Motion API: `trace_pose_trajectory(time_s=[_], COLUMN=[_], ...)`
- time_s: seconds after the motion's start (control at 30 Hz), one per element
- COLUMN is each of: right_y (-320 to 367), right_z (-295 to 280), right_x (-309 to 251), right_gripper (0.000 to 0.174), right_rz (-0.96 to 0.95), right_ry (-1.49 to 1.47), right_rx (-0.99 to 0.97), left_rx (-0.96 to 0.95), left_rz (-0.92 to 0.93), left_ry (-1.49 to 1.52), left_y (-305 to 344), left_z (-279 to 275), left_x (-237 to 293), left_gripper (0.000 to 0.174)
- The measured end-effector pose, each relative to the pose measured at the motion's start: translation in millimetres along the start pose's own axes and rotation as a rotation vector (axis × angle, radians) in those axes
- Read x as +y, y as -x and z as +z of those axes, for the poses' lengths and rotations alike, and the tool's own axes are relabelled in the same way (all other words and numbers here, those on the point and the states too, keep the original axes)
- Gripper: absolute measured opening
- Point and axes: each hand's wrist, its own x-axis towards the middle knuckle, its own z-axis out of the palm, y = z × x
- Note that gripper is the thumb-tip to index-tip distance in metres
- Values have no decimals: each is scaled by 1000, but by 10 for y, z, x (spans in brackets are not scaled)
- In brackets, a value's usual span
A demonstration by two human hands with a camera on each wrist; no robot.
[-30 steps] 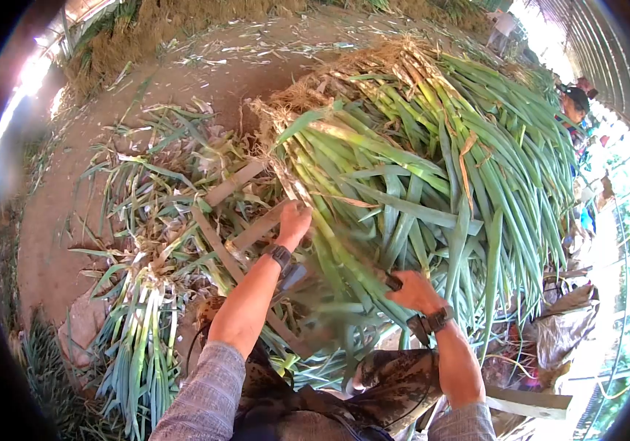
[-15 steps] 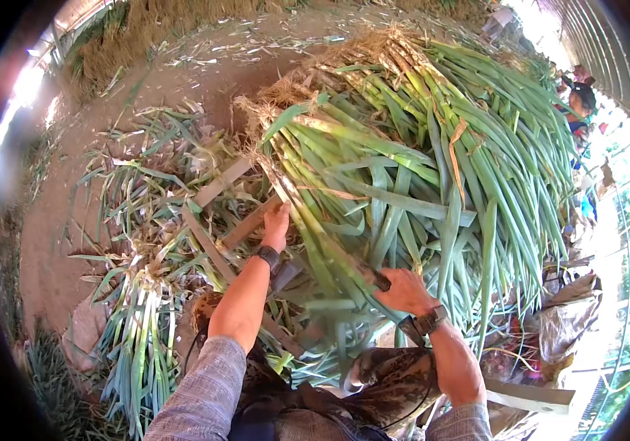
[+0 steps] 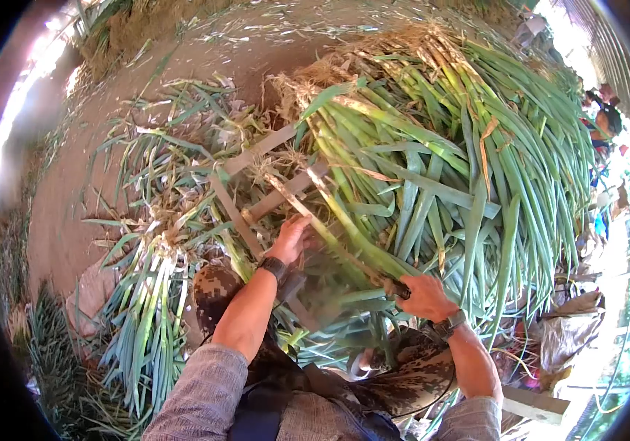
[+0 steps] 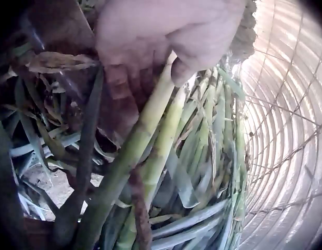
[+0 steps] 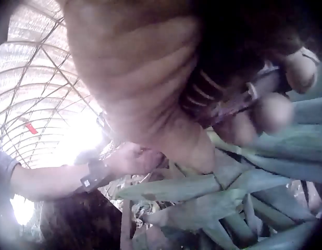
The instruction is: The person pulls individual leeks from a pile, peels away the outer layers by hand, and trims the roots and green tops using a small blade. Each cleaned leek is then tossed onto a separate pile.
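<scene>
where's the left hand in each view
head: centre, left hand gripping a leek stalk.
left wrist: left hand at top, curled round that stalk.
right wrist: left hand left of centre, beyond the right hand gripping a dark handle.
shared landmark: the leek pile.

We were in a farm polytunnel, where a harvest was being trimmed. Arched hoops [image 4: 286,104] under pale sheeting curved overhead, and daylight glowed through them. The floor [image 3: 212,66] was bare dirt. A great heap of leeks [image 3: 440,162] lay on it, roots on, with cut leaves [image 3: 160,176] strewn around a rough wooden frame [image 3: 256,158]. Another worker [image 3: 605,117] was at the tunnel's edge.
</scene>
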Motion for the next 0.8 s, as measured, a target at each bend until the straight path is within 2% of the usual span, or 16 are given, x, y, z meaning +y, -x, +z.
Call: trace_pose_trajectory(time_s=[0.2,0.27,0.33,0.4,0.53,0.6,0.8], right_y=[-48,-90,-173,-284,-545,-738,-1239], right_z=[67,76,48,48,105,148,223], right_x=[70,7,-65,-94,-214,-272,-443], right_gripper=[30,31,32,39,34,34,33], right_rz=[60,25,-21,0,5,-17,-43], right_ry=[20,3,-13,82,58,19,62], right_rx=[9,39,60,-31,-3,61,52], left_rx=[98,120,112,127,148,178,198], left_rz=[39,33,48,34,3,-5,31], left_ry=[2,0,4,49,45,36,51], left_y=[-115,-111,-67,-11,34,13,99], left_z=[7,34,35,68,175,154,226], left_x=[-100,-86,-75,-35,46,25,56], left_gripper=[18,16,19,20,28,28,29])
